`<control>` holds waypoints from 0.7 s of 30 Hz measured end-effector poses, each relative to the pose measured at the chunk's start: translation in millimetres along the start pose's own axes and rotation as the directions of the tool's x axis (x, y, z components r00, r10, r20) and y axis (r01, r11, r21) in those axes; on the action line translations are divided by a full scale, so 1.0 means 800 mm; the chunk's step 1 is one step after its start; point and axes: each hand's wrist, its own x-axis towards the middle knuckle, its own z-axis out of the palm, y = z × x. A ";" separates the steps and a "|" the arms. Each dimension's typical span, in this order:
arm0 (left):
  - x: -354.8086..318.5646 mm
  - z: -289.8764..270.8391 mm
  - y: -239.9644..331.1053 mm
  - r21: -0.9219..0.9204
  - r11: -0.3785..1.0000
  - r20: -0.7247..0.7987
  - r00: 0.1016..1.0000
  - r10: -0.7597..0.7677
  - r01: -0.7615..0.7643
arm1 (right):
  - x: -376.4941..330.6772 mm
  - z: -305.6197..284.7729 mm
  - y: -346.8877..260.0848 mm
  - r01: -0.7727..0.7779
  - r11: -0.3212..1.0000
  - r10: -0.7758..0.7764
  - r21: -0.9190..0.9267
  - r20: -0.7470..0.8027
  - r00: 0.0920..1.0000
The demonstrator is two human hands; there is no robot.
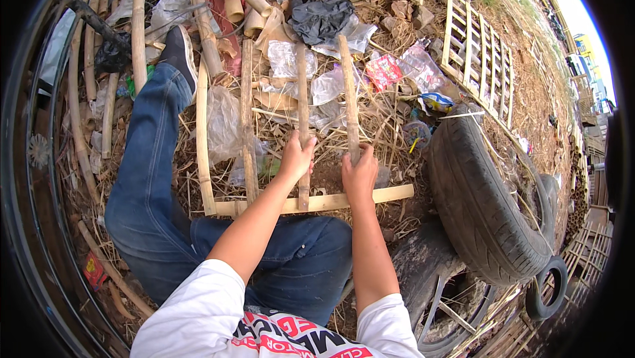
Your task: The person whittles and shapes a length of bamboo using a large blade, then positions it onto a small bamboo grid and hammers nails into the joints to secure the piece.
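My left hand (297,158) is closed around an upright bamboo slat (303,93), whose lower end lies over a pale bamboo crosspiece (324,202). To its right, my right hand (360,171) grips another bamboo slat (348,87) near its lower end. The hand hides where that slat ends, so I cannot tell if it touches the crosspiece. Two more slats lie to the left: a brown one (247,120) and a paler one (202,140) at the crosspiece's left end. The crosspiece lies in front of my folded leg.
Dry straw and plastic litter cover the ground, with a black plastic bag (321,17) at the far side. A worn tire (486,193) leans at my right. Beyond it lies a bamboo lattice panel (477,54). Bamboo poles (139,34) and a black metal frame (33,179) are left.
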 end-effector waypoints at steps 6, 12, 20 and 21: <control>0.005 -0.004 -0.006 -0.010 1.000 -0.036 0.999 -0.024 0.023 | 0.001 0.007 0.001 0.004 0.997 -0.004 -0.071 0.004 1.000; 0.001 -0.009 -0.002 -0.035 0.999 -0.002 1.000 -0.029 0.029 | 0.000 0.002 0.001 0.023 0.994 -0.022 -0.107 0.013 1.000; -0.011 -0.038 0.016 0.285 0.958 0.034 0.998 -0.057 0.045 | 0.005 -0.006 -0.014 0.028 0.963 0.005 -0.268 0.120 0.993; -0.024 -0.044 0.035 0.391 0.920 0.017 0.999 -0.044 0.033 | 0.005 -0.007 -0.014 0.030 0.960 0.003 -0.277 0.119 0.993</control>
